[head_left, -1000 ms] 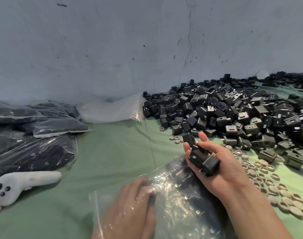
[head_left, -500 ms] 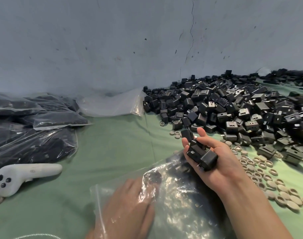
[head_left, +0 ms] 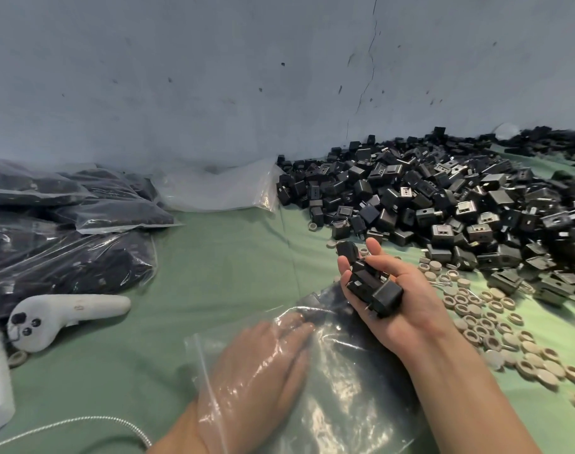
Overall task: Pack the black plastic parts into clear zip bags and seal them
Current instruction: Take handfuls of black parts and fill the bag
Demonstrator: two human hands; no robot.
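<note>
Several black plastic parts (head_left: pixel 374 290) are cradled in the upturned right hand (head_left: pixel 400 312), its fingers half curled about them, just above the far edge of the clear zip bag (head_left: pixel 351 407). The left hand (head_left: pixel 263 365) is seen through the film, apparently inside the bag, with fingers straight and close together. A few dark parts can be made out at the bag's far end.

The parts are judged to be small, rigid, boxy mouldings with matt faces, hard corners and thin metal pins. Each is light, and a handful is better cupped from beneath than pinched. The bag is thin, glossy, limp and probably slippery, and is best gripped along its stiffer zip strip (head_left: pixel 199 358).

Beyond the bag to the right, a loose heap (head_left: pixel 426 198) of such parts is piled, and beige rings (head_left: pixel 476 322) are scattered beside it. Filled bags (head_left: pixel 66 257) are stacked to the bag's left.
</note>
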